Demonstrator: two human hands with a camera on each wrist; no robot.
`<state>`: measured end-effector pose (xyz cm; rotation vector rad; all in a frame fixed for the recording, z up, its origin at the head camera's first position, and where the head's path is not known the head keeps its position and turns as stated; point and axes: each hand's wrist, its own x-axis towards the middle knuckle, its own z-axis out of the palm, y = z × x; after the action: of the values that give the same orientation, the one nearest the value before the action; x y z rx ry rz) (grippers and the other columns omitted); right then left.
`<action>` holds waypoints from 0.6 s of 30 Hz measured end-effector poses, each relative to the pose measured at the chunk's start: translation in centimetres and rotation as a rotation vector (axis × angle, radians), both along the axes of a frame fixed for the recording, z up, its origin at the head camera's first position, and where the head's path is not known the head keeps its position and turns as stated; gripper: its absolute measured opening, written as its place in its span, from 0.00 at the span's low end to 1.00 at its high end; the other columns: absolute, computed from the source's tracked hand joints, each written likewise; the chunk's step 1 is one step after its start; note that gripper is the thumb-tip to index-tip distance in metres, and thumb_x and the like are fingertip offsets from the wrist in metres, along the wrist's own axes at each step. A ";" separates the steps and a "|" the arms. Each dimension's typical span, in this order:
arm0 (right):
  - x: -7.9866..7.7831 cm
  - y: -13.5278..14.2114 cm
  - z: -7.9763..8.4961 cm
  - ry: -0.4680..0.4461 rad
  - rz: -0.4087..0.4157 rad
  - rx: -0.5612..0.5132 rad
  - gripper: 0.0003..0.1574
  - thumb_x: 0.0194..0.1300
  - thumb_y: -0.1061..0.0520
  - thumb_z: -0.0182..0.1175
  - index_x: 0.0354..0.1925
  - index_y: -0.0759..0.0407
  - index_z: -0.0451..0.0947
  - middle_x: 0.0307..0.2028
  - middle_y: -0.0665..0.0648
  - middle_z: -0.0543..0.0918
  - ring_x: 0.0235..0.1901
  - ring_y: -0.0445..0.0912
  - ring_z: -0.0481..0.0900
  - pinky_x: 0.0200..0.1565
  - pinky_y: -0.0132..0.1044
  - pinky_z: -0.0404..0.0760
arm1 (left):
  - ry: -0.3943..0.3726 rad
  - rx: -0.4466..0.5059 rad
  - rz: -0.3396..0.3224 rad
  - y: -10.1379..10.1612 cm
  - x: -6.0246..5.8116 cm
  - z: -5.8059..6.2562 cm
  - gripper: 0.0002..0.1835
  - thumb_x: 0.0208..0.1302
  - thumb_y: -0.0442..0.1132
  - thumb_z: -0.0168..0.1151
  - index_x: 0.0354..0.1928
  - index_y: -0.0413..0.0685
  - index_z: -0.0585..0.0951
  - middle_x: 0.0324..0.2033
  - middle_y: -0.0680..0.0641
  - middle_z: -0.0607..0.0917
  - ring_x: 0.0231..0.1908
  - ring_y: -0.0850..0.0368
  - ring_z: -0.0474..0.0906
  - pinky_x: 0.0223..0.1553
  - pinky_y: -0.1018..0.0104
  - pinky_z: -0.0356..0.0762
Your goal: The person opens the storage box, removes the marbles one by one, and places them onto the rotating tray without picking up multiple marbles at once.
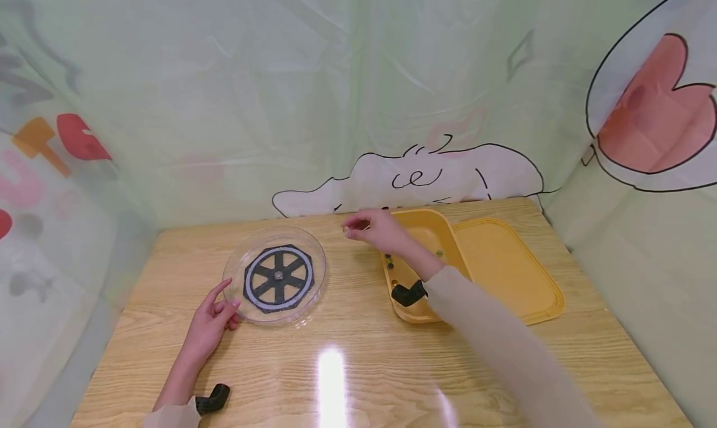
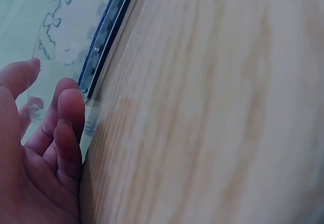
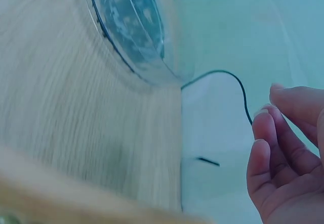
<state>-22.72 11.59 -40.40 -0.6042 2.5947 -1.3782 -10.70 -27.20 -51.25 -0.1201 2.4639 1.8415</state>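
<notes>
Evidently, the round clear-plastic dish (image 1: 236, 271), pinched by the left hand (image 1: 211, 322), lay left of the right hand (image 1: 376, 230), whose fingers were narrow, any content unclear.

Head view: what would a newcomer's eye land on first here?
Probably the dark six-spoked wheel with its pale ring, seen in the clear round dish left of centre, whose edge the left hand grips. Next, the bright yellow tray right of centre, with a matching flat panel beside it. The big pink shape on the backdrop, upper right, also stands out.
</notes>
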 end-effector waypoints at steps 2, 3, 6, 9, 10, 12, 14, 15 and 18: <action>-0.1 -0.9 -0.2 -0.013 0.013 0.004 0.13 0.66 0.59 0.66 0.49 0.61 0.85 0.39 0.53 0.84 0.40 0.48 0.78 0.42 0.37 0.78 | -0.001 0.004 0.002 -0.1 0.0 0.0 0.33 0.72 0.38 0.59 0.75 0.47 0.60 0.26 0.45 0.83 0.23 0.57 0.77 0.30 0.68 0.78; -0.2 -1.3 -0.3 -0.019 0.017 0.006 0.13 0.66 0.59 0.67 0.48 0.61 0.85 0.38 0.52 0.84 0.40 0.47 0.78 0.42 0.37 0.79 | -0.003 0.005 0.003 -0.1 0.0 0.0 0.33 0.72 0.38 0.59 0.75 0.47 0.60 0.26 0.46 0.83 0.23 0.57 0.77 0.30 0.68 0.78; -0.4 -2.6 -0.7 -0.029 0.035 0.009 0.13 0.66 0.59 0.67 0.48 0.62 0.85 0.38 0.52 0.85 0.40 0.47 0.78 0.42 0.36 0.79 | -0.008 0.003 0.004 -0.1 0.0 0.0 0.33 0.73 0.38 0.59 0.75 0.47 0.60 0.26 0.47 0.83 0.23 0.57 0.77 0.30 0.68 0.78; -0.6 -3.9 -1.2 -0.040 0.056 0.011 0.13 0.66 0.59 0.67 0.48 0.62 0.85 0.38 0.52 0.85 0.38 0.46 0.78 0.41 0.35 0.78 | -0.012 0.001 0.007 -0.1 0.0 0.1 0.32 0.73 0.38 0.59 0.75 0.47 0.60 0.26 0.48 0.83 0.23 0.57 0.77 0.31 0.69 0.78; -0.6 -4.4 -1.4 -0.044 0.063 0.011 0.13 0.66 0.59 0.67 0.48 0.62 0.85 0.38 0.52 0.85 0.38 0.46 0.78 0.40 0.34 0.78 | -0.013 0.000 0.007 -0.1 0.0 0.1 0.32 0.73 0.38 0.59 0.75 0.47 0.60 0.26 0.48 0.83 0.23 0.57 0.77 0.31 0.69 0.78; -0.6 -5.3 -1.8 -0.059 0.079 0.003 0.13 0.66 0.60 0.67 0.48 0.63 0.85 0.39 0.52 0.85 0.38 0.45 0.78 0.40 0.33 0.78 | -0.015 0.000 0.005 -0.1 0.0 0.1 0.32 0.73 0.38 0.59 0.75 0.47 0.60 0.26 0.47 0.83 0.23 0.57 0.77 0.31 0.68 0.78; -0.5 -6.2 -2.0 -0.070 0.095 0.000 0.13 0.66 0.60 0.66 0.49 0.62 0.85 0.39 0.52 0.85 0.38 0.45 0.78 0.40 0.33 0.77 | -0.018 -0.003 0.005 0.0 0.1 0.2 0.32 0.73 0.38 0.59 0.75 0.47 0.60 0.26 0.47 0.83 0.23 0.57 0.77 0.31 0.69 0.78; -0.4 -6.7 -2.1 -0.077 0.104 -0.004 0.13 0.67 0.60 0.66 0.49 0.63 0.84 0.39 0.52 0.85 0.39 0.44 0.78 0.41 0.32 0.77 | -0.018 -0.006 0.005 0.0 0.0 0.1 0.32 0.73 0.38 0.59 0.75 0.47 0.60 0.26 0.47 0.83 0.23 0.57 0.77 0.31 0.69 0.78; -0.3 -7.9 -2.4 -0.095 0.119 -0.022 0.13 0.67 0.61 0.66 0.49 0.64 0.84 0.39 0.53 0.85 0.38 0.44 0.78 0.41 0.31 0.77 | -0.013 -0.012 0.002 -0.1 -0.2 0.0 0.32 0.73 0.37 0.59 0.75 0.46 0.60 0.26 0.46 0.83 0.23 0.56 0.77 0.31 0.68 0.78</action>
<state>-23.07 3.71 -42.84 -0.6679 2.4307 -1.3659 -10.87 -27.30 -51.28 -0.1349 2.4669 1.8210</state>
